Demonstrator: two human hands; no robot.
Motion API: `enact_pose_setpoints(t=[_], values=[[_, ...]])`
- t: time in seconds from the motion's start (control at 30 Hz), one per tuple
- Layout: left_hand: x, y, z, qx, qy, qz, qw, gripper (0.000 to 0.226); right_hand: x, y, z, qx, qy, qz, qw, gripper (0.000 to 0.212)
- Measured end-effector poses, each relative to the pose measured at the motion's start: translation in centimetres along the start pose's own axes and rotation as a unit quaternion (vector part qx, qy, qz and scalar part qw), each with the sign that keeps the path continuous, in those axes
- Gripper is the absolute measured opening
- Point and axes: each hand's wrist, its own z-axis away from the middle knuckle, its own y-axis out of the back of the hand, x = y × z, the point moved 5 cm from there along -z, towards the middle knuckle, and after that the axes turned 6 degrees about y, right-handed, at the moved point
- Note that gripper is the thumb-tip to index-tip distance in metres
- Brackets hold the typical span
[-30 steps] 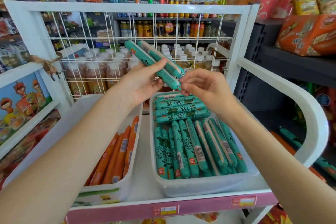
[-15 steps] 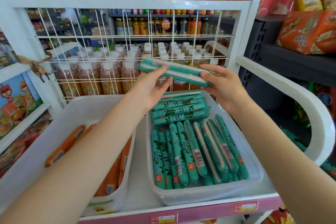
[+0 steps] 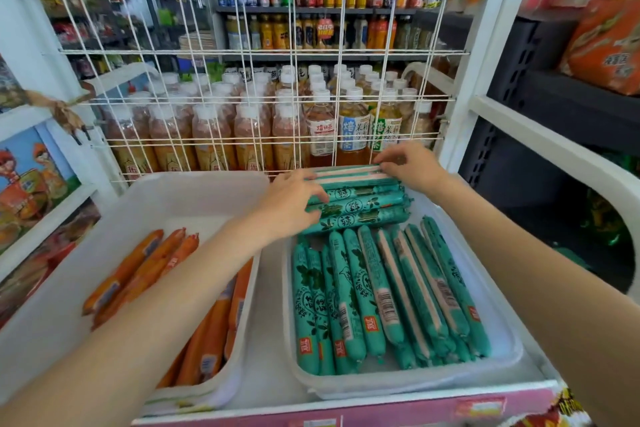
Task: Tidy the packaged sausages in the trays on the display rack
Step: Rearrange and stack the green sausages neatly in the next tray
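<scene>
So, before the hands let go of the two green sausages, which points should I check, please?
1. Two green sausages lie crosswise at the back of the right tray: ok.
2. Aligned with the crosswise row below: ok.
3. Left hand and right hand at opposite ends: ok.
4. Fully resting, not held up: cannot tell.
5. Lengthwise green row neat: ok.
6. Orange sausages in the left tray tidy: not ok, uneven.

Both hands, left hand (image 3: 294, 199) and right hand (image 3: 410, 166), hold 2 green sausages (image 3: 349, 174) atop the right tray's (image 3: 398, 383) crosswise stack.
</scene>
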Motion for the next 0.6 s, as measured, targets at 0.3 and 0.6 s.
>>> enact_pose_setpoints(t=[0.3, 0.6], values=[[-0.8, 1.0, 1.2, 0.068, -0.020, 0.051, 0.996, 0.021, -2.9, 1.1, 4.1, 0.035, 0.087, -0.013, 0.996, 0.023], [-2.4, 2.6, 3.6, 0.068, -0.014, 0.031, 0.997, 0.019, -8.1, -8.6, 7.5, -0.333, 0.136, 0.044, 0.932, 0.036]])
